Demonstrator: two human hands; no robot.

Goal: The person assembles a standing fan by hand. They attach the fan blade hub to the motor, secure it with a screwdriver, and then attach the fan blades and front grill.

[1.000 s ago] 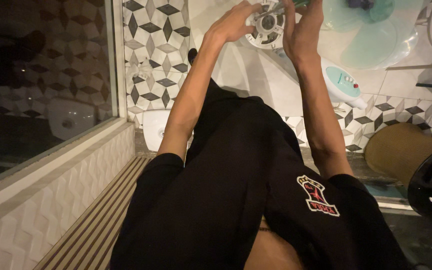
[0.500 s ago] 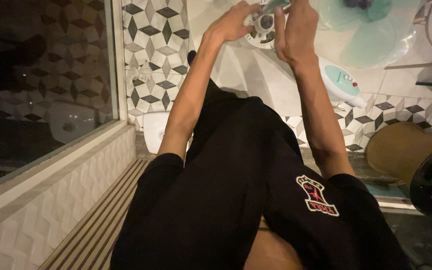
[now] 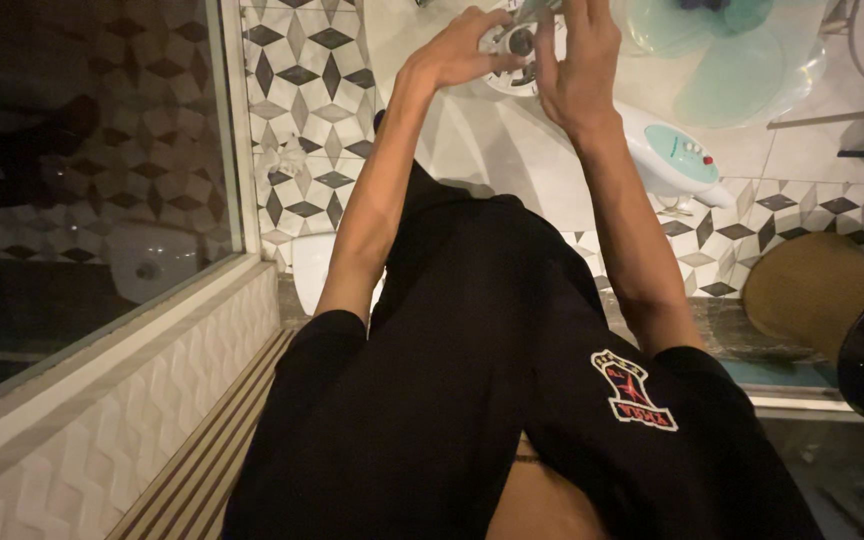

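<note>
1. Fan motor housing [image 3: 514,45]: round, white, dark hub at centre, ribbed ring about it; top edge cut off by the frame.
2. Containers: none discernible near the hands.
3. Left hand [image 3: 457,50]: fingers curled onto the housing's left rim, gripping it.
4. Right hand [image 3: 577,60]: pressed against the housing's right side, fingers up; whether it pinches anything cannot be told.
5. Housing sits between both hands, above the white fan base [image 3: 677,160] with pale teal panel; translucent teal blades [image 3: 727,60] just right.
</note>
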